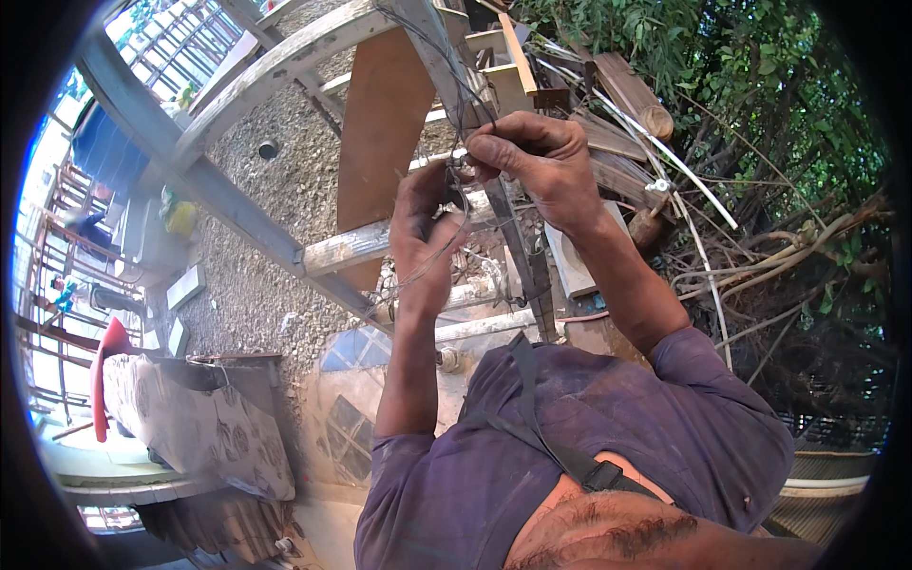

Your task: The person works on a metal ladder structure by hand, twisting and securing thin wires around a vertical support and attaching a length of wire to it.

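Observation:
Both of my hands meet in front of my chest, at a bundle of thin dark wires (463,106) that hangs along a ladder's upright. My right hand (553,173) pinches the wires between thumb and fingertips. My left hand (423,242) is just below and to the left, its fingers curled round the wires' lower part. A loose loop of wire trails down past the left wrist. The wooden ladder (347,249), greyish and paint-spattered, stands right behind my hands. The exact joint between my fingertips is partly hidden.
A brown board (380,123) leans behind the ladder. Planks and logs (632,95), white pipes (698,190) and tangled branches (779,256) lie to the right. Gravel (247,218) covers the ground at left, near a patterned cloth (195,418) and a red curved object (106,370).

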Demonstrator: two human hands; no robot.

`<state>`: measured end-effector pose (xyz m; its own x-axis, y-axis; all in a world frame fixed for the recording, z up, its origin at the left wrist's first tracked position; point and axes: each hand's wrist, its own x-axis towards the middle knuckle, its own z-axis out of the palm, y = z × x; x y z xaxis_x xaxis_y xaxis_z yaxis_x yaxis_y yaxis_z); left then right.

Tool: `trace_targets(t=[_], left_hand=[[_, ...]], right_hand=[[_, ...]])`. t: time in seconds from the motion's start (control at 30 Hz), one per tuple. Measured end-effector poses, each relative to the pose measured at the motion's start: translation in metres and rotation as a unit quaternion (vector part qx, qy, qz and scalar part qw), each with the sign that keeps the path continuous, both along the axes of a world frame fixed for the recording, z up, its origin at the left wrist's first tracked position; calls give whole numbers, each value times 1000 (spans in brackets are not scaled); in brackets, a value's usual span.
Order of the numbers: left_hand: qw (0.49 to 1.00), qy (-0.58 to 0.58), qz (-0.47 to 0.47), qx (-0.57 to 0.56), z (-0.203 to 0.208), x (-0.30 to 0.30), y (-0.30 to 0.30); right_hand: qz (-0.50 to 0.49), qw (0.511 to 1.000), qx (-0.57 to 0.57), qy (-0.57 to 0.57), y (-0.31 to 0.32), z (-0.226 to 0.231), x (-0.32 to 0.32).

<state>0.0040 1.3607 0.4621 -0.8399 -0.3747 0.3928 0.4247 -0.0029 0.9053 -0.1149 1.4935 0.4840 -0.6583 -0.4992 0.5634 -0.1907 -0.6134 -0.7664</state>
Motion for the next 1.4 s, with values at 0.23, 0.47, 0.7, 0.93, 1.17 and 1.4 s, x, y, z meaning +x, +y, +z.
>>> trace_targets(t=[0.23, 0.47, 0.7, 0.93, 1.17, 1.4], left_hand=[[951, 79, 260, -151, 7, -10, 17], [986, 32, 142, 78, 34, -7, -1], [903, -38, -138, 405, 26, -23, -19], [937, -64, -63, 339, 26, -10, 14], [865, 216, 381, -245, -5, 17, 37], [690, 143, 417, -574, 57, 10, 18]], right_hand=[[-90, 995, 31, 29, -1, 6, 19], [-127, 991, 9, 45, -14, 0, 23], [-106, 994, -16, 21, -20, -13, 20], [13, 994, 40, -103, 2, 5, 7], [-52, 996, 41, -64, 3, 7, 10], [-6, 993, -11, -118, 5, 15, 18]])
